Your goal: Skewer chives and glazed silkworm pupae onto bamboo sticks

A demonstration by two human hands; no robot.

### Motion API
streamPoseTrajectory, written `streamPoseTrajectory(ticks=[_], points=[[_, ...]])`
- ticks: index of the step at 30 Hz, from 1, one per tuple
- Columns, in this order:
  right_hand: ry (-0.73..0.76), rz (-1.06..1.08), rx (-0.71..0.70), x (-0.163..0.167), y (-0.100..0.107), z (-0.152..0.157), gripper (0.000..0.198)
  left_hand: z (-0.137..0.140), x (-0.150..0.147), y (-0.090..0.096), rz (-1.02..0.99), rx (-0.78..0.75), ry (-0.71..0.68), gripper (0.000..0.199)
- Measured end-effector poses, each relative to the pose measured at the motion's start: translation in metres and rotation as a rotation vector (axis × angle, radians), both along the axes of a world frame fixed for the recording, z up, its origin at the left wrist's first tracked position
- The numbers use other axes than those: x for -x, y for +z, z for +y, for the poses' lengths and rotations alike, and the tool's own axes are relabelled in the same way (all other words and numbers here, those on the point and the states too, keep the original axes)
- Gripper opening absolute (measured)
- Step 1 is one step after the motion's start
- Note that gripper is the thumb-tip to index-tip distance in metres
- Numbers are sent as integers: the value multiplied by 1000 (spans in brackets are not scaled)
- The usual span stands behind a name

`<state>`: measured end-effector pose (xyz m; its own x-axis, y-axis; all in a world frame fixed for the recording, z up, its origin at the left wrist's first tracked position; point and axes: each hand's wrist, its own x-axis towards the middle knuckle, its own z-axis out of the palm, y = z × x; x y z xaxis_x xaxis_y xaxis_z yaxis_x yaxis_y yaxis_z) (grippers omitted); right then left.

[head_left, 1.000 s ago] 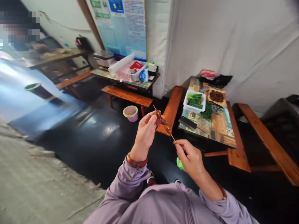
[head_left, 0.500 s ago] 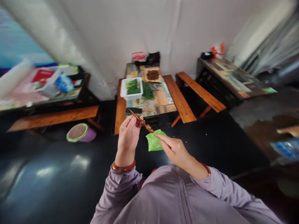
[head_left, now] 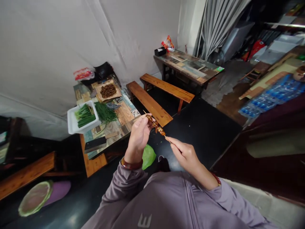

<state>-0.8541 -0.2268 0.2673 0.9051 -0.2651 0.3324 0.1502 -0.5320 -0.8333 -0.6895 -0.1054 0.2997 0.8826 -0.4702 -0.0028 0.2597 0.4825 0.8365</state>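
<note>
In front of my chest I hold a skewer (head_left: 155, 124) threaded with several glossy brown pieces, too small to tell their kind. It slants from upper left to lower right, its thin tip showing past the fingers of my left hand (head_left: 138, 136). That hand is closed around the upper pieces, thumb and fingers against them. My right hand (head_left: 186, 155) pinches the bare lower end of the stick. To the left of both hands is a patterned table (head_left: 126, 114) with a basket of brown pieces (head_left: 108, 91) and a white tub (head_left: 71, 122) of green stalks (head_left: 85, 115).
Loose green stalks (head_left: 106, 112) and a dark flat block (head_left: 95, 145) lie on the table. Wooden benches (head_left: 152, 103) stand beyond it. A green bag (head_left: 149, 156) is below my left hand, a lined purple bin (head_left: 58, 192) at lower left. Packed blue bottles (head_left: 271, 95) are at right.
My view has turned to the right, so the table and bin sit further left and the bottles and curtain show more. Both hands still hold the skewer, nearly the same way.
</note>
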Motion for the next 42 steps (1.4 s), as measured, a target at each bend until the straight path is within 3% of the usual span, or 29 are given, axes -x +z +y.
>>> streamPoseTrajectory(ticks=[6,12,19,25,29,33,37,42], points=[[25,50,-18,-56,10,-24,37,-16,-55,-2,63,41,8,28],[96,217,-296,-112,18,-34,40,-18,-101,-2,70,60,91,23],[323,389,-565,-168,17,-61,47,-19,-128,-7,97,100,258,25],[531,512,-754,-209,9,-100,48,-40,-137,-20,93,128,435,23],[625,501,-630,-228,3,-122,47,-52,-138,-23,97,102,527,24],[669,453,-455,-248,-4,-129,44,-46,-139,-26,140,88,603,35],[682,399,-319,-275,-13,-121,42,-30,-149,-34,169,47,692,40],[685,262,-133,-313,-19,-98,38,-12,-181,-40,201,48,742,31]])
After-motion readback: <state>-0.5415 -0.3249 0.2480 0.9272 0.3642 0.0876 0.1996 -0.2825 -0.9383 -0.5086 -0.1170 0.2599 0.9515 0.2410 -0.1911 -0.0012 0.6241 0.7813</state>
